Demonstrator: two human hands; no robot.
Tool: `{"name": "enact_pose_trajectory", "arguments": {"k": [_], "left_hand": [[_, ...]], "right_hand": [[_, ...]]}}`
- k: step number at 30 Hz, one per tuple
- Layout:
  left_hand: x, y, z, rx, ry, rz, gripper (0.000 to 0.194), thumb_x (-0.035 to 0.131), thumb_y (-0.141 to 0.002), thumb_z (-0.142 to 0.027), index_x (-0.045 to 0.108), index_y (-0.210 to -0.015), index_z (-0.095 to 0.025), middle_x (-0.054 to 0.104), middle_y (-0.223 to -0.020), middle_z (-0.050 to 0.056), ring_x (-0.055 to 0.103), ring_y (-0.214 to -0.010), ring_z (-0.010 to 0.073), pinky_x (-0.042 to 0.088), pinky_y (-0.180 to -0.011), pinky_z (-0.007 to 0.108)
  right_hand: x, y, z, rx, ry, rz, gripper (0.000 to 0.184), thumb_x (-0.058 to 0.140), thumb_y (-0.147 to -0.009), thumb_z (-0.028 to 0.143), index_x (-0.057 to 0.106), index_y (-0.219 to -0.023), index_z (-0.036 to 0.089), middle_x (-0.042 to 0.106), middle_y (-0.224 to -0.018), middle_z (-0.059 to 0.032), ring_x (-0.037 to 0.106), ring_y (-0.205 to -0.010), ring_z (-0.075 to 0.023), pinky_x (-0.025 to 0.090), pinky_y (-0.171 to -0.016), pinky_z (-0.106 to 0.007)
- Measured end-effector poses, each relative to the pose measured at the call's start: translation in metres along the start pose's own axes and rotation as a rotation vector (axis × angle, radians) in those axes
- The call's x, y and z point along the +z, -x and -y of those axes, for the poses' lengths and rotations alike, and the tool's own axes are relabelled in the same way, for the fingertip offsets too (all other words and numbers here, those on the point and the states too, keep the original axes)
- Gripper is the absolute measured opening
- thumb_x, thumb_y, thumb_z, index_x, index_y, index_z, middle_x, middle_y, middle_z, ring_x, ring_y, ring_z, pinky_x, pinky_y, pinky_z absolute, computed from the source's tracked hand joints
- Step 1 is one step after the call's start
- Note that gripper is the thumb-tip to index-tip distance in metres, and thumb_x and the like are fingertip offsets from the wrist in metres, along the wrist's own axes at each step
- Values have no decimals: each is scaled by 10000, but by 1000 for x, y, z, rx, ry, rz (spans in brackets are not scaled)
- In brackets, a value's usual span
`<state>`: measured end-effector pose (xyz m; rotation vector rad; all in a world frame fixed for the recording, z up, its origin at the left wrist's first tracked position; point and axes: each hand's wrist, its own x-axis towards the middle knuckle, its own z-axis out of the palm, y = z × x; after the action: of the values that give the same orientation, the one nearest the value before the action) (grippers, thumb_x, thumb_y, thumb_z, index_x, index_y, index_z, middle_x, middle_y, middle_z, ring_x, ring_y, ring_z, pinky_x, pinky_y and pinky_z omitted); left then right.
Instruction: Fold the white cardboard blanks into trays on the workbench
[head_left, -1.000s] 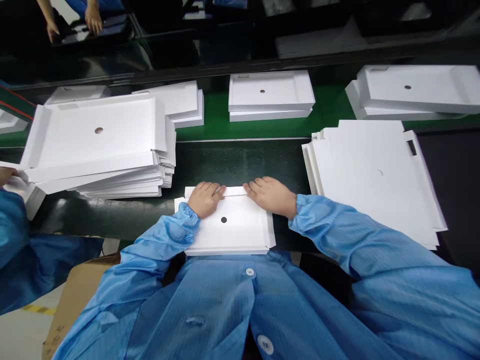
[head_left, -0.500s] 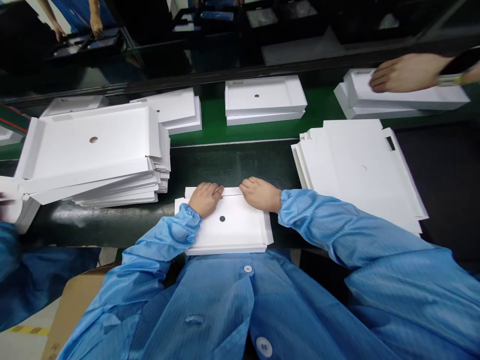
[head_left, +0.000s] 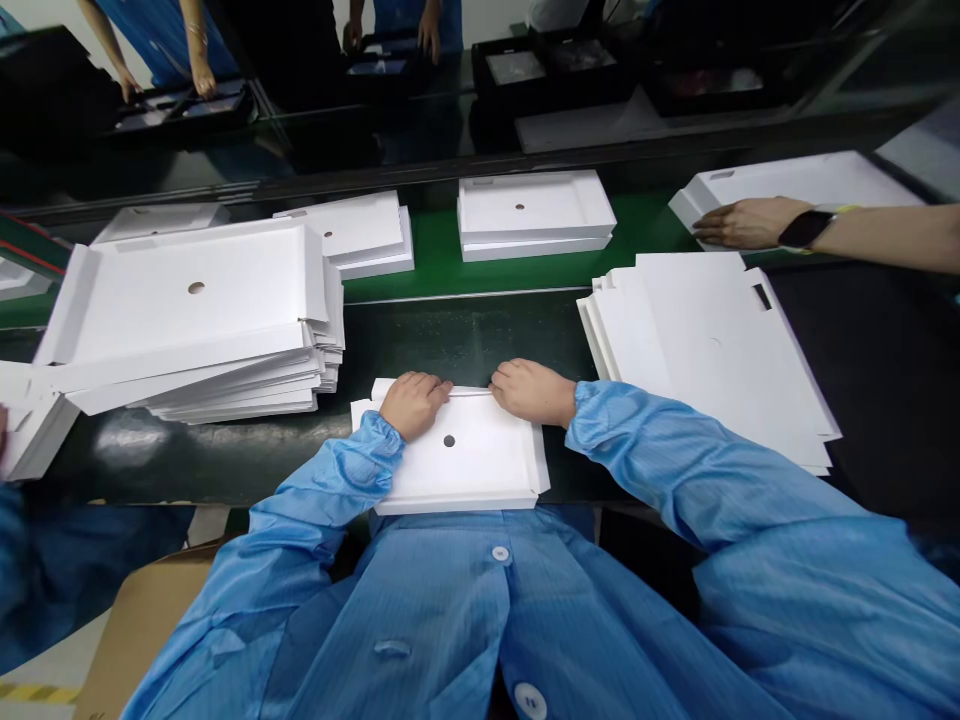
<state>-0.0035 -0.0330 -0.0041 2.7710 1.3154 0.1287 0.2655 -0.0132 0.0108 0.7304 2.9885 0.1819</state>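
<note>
In front of my body lies a white cardboard tray [head_left: 480,455] with a round hole, partly folded, its near wall raised. My left hand [head_left: 415,405] is closed on the far flap, left of the middle. Farther right along that same edge, my right hand [head_left: 532,392] has its fingers curled over the flap. The fingertips of both hands press at the fold, and the undersides of the fingers are hidden. To the right is a stack of flat white cardboard blanks [head_left: 712,350]. At the left stands a pile of folded white trays [head_left: 187,290].
Beyond the work surface [head_left: 465,330] runs a green belt [head_left: 435,240] carrying stacked white trays [head_left: 536,205]. A co-worker's hand [head_left: 750,222] with a watch rests by a tray at the far right. Other people's hands [head_left: 202,78] show behind dark shelving. A cardboard box [head_left: 150,620] stands lower left.
My hands stay at the tray's far flap with hardly any movement. The co-worker's hand at the right has come down off the tray's top to its near side. The view has shifted slightly.
</note>
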Motion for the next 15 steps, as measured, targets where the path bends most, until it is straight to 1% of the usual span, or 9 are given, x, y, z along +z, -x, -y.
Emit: {"name": "enact_pose_trajectory", "arguments": {"k": [2, 4, 5, 6, 7, 8, 10, 12, 15], "left_hand": [[-2, -4, 0, -16, 10, -12, 341, 428, -1021, -265, 685, -1237, -203, 715, -1095, 123, 638, -1013, 242, 446, -896, 418], [-2, -9, -1, -28, 27, -28, 329, 445, -1021, -273, 688, -1231, -205, 718, -1111, 114, 644, -1029, 238, 450, -898, 407], [-1, -11, -2, -29, 40, -34, 318, 463, -1017, -280, 689, -1227, -204, 717, -1122, 113, 645, -1039, 237, 452, -901, 403], [0, -13, -4, -29, 52, -38, 309, 485, -1010, -289, 690, -1225, -203, 716, -1133, 114, 645, -1048, 238, 456, -903, 401], [0, -15, -5, -27, 65, -39, 306, 505, -1004, -299, 688, -1228, -200, 714, -1141, 117, 646, -1055, 239, 459, -907, 402], [1, -16, -6, -25, 76, -37, 310, 519, -999, -308, 685, -1236, -197, 713, -1150, 120, 647, -1062, 242, 463, -913, 404], [-1, -17, -5, -26, 94, -17, 326, 526, -997, -324, 678, -1255, -196, 710, -1166, 120, 648, -1074, 248, 469, -926, 408], [-5, -14, 3, -42, 111, 17, 351, 529, -995, -349, 665, -1283, -201, 707, -1187, 113, 649, -1088, 249, 475, -944, 405], [-15, -2, 27, -124, 125, 59, 421, 579, -963, -424, 646, -1318, -209, 698, -1202, 102, 645, -1103, 255, 482, -967, 396]], "right_hand": [[-6, 0, -2, 8, -14, 4, 337, 390, -964, 65, 722, -914, 87, 665, -909, -154, 536, -894, -242, 332, -745, -365], [-11, -3, -1, 66, -44, 18, 316, 411, -965, 92, 723, -912, 94, 666, -926, -152, 549, -920, -248, 350, -769, -367], [-12, -6, 1, 110, -70, 25, 292, 434, -975, 137, 723, -960, 95, 669, -954, -151, 557, -944, -253, 362, -790, -367], [-13, -11, 4, 160, -103, 30, 283, 459, -988, 201, 715, -1049, 97, 672, -998, -149, 565, -970, -257, 374, -815, -367], [-13, -17, 8, 210, -141, 31, 319, 476, -1003, 280, 687, -1162, 102, 674, -1051, -147, 574, -999, -259, 385, -842, -364], [-11, -24, 12, 255, -181, 29, 397, 479, -1013, 364, 635, -1274, 108, 671, -1109, -146, 581, -1029, -258, 394, -866, -360], [-8, -37, 20, 314, -246, 37, 513, 435, -1031, 464, 547, -1392, 116, 667, -1183, -144, 592, -1071, -252, 406, -889, -346], [-5, -46, 24, 334, -271, 68, 493, 415, -1042, 456, 544, -1386, 128, 674, -1183, -136, 605, -1075, -248, 413, -881, -336], [-3, -49, 24, 306, -242, 108, 417, 452, -1034, 375, 555, -1356, 131, 679, -1160, -138, 617, -1046, -258, 416, -855, -342]]}}
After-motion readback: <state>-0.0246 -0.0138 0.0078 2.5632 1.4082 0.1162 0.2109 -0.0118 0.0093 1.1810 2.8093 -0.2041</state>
